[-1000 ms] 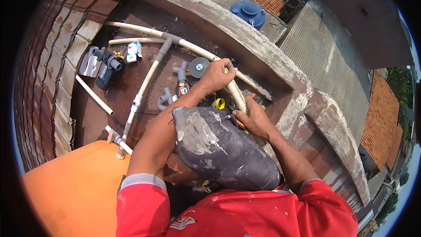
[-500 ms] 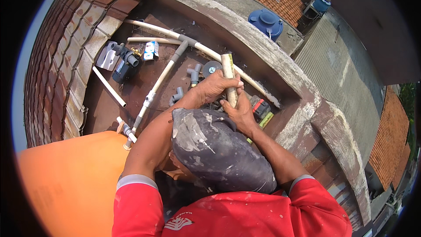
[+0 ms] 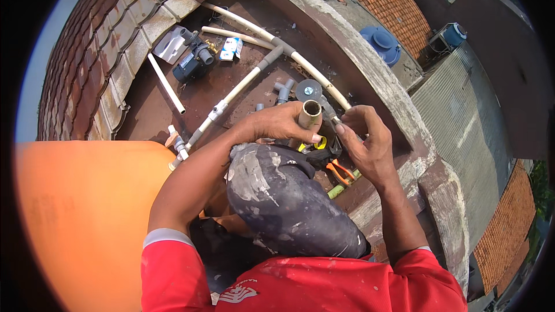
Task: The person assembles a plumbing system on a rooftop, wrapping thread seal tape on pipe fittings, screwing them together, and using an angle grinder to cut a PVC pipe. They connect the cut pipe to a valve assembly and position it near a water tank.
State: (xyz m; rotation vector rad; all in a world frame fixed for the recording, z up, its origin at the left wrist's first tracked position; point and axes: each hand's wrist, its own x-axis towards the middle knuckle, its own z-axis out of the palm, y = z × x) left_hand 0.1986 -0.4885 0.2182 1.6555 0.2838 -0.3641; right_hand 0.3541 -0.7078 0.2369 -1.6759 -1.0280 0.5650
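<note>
Pipe stub (image 3: 309,114), short and cream-coloured, stands upright with its open mouth toward the camera, grasped by the left hand (image 3: 283,124); the right hand (image 3: 364,138) hovers just beside it, fingers curled, and whether it pinches anything cannot be told. Good practice: steady the stub and work squarely at its rim. Containers: none visibly holding anything; orange-handled pliers (image 3: 338,170) lie loose below.

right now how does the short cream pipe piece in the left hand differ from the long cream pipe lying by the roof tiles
The short cream pipe piece is gripped upright in the left hand, open end toward the camera; the long cream pipe lies flat and loose, touched by neither hand. The held piece looks stubby and wider, the lying one long and slim. The held piece shows its hollow bore; the lying one shows only its side. Both are plain cream plastic tubes.
</note>
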